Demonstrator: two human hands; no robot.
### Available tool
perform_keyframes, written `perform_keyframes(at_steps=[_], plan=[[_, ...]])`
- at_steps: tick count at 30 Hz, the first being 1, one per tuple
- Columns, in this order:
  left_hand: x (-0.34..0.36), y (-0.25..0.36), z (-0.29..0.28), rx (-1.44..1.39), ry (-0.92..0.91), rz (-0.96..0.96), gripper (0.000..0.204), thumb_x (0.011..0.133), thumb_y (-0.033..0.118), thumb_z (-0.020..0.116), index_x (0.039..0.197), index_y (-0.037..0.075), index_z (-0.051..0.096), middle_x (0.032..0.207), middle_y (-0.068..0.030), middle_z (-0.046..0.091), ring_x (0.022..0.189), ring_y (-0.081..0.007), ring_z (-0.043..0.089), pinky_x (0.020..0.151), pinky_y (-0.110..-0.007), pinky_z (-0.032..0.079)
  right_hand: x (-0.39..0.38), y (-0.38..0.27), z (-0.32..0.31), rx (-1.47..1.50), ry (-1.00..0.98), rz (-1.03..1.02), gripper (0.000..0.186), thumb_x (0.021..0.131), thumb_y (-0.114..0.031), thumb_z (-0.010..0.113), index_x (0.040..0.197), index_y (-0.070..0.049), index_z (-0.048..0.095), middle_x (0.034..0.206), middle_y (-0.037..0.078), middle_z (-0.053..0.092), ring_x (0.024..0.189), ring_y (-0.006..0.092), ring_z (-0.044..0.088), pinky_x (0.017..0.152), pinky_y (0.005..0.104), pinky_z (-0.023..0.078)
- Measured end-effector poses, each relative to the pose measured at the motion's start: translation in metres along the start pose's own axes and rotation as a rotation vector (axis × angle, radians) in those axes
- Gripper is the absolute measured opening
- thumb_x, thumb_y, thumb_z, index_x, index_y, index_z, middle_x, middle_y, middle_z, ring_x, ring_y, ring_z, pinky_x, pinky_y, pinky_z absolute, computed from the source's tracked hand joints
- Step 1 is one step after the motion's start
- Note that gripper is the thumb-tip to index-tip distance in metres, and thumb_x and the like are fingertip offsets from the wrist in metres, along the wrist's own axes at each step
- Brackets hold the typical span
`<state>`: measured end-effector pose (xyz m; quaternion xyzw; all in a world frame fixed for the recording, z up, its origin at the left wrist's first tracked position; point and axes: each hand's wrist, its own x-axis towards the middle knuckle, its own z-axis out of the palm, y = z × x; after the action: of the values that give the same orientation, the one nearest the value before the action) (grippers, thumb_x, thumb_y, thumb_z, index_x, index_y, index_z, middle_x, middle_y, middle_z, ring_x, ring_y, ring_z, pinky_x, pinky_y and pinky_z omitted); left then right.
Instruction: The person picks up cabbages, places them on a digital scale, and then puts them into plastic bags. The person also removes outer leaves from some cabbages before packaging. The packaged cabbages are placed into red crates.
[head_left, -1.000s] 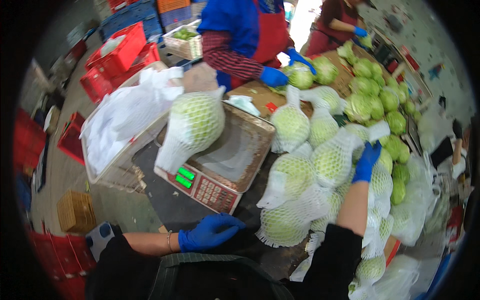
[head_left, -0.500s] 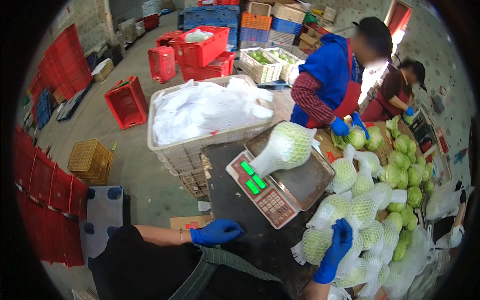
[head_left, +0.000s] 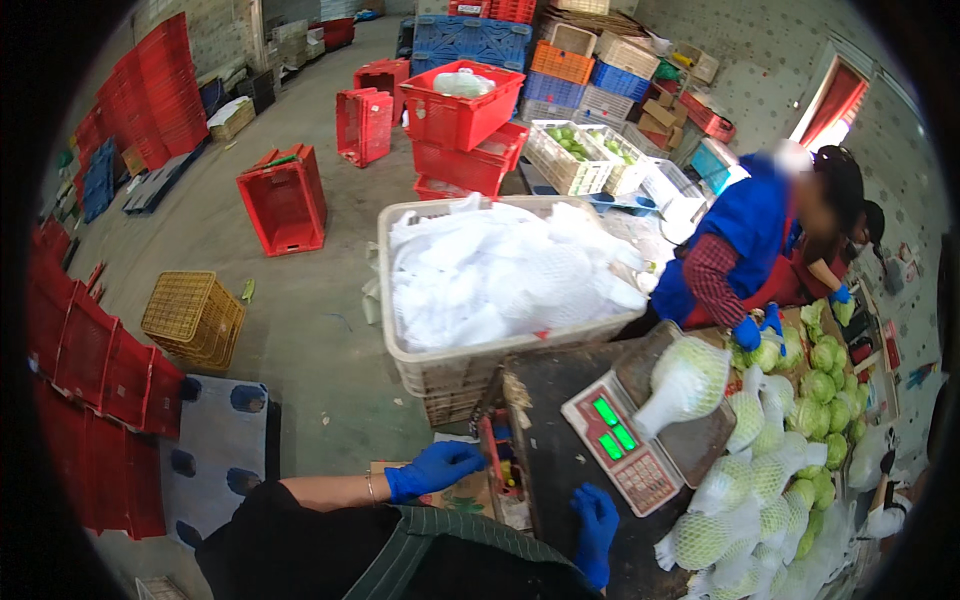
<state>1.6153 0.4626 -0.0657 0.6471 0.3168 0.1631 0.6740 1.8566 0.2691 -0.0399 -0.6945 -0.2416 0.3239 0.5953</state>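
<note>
The right hand (head_left: 596, 530), blue-gloved, is half bent with nothing showing in it; it has left the netted cabbages (head_left: 730, 485), where it was half a second ago, and is now over the bare dark table (head_left: 555, 440). Whether it touches the top I cannot tell. The left hand (head_left: 435, 470) is loosely curled, with no thing seen in it, just beside the table's near-left edge, much as before. One netted cabbage (head_left: 692, 375) stays on the weighing scale (head_left: 640, 482). Beyond, the view has swung left, bringing the crate (head_left: 440, 372) of white nets (head_left: 500, 275) nearer the middle.
</note>
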Motion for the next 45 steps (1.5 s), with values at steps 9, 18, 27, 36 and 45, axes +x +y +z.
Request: perform_keyframes(at_steps=[9, 18, 27, 36, 45], plan=[[-0.067, -0.022, -0.155, -0.256, 0.375, -0.109, 0.029, 0.095, 0.021, 0.052, 0.105, -0.004, 0.064, 0.099, -0.0112, 0.067, 0.091, -0.0159, 0.063, 0.085, -0.03, 0.049, 0.052, 0.027, 0.182, -0.382, -0.486, -0.019, 0.024, 0.088, -0.012, 0.062, 0.11, -0.002, 0.063, 0.094, 0.008, 0.064, 0.084, 0.0121, 0.06, 0.074, 0.0285, 0.048], [-0.116, 0.007, -0.224, -0.234, 0.586, -0.194, 0.032, 0.094, 0.023, 0.055, 0.086, -0.005, 0.068, 0.078, -0.0113, 0.068, 0.075, -0.0151, 0.063, 0.071, -0.028, 0.049, 0.047, 0.097, 0.257, -0.644, -0.803, -0.144, 0.031, 0.088, -0.022, 0.062, 0.114, -0.004, 0.06, 0.098, 0.017, 0.066, 0.09, 0.0279, 0.065, 0.077, 0.0363, 0.05], [-0.11, 0.247, -0.185, -0.089, -0.237, 0.857, 0.031, 0.08, 0.009, 0.058, 0.05, 0.008, 0.051, 0.055, -0.0074, 0.061, 0.051, -0.0209, 0.061, 0.07, -0.036, 0.049, 0.026, 0.093, 0.27, -0.698, -0.762, -0.225, 0.037, 0.085, -0.031, 0.061, 0.111, -0.005, 0.062, 0.1, 0.019, 0.065, 0.094, 0.0353, 0.062, 0.08, 0.0401, 0.05], [-0.066, 0.295, -0.034, -0.395, -0.956, 1.041, 0.023, 0.082, 0.02, 0.063, 0.065, 0.008, 0.054, 0.066, -0.0062, 0.059, 0.057, -0.0232, 0.058, 0.062, -0.038, 0.048, -0.062, 0.082, 0.127, -0.442, -0.093, 0.104, 0.033, 0.087, -0.024, 0.06, 0.114, -0.005, 0.061, 0.11, 0.017, 0.063, 0.099, 0.0308, 0.062, 0.085, 0.0361, 0.049], [-0.081, 0.275, 0.137, -0.629, -1.11, 1.121, 0.029, 0.081, 0.029, 0.064, 0.063, 0.007, 0.057, 0.067, -0.0079, 0.056, 0.055, -0.0231, 0.049, 0.054, -0.038, 0.043, -0.147, 0.104, -0.001, -0.198, 0.281, 0.114, 0.029, 0.089, -0.02, 0.059, 0.114, -0.004, 0.06, 0.099, 0.013, 0.065, 0.089, 0.0228, 0.063, 0.08, 0.0342, 0.049]])
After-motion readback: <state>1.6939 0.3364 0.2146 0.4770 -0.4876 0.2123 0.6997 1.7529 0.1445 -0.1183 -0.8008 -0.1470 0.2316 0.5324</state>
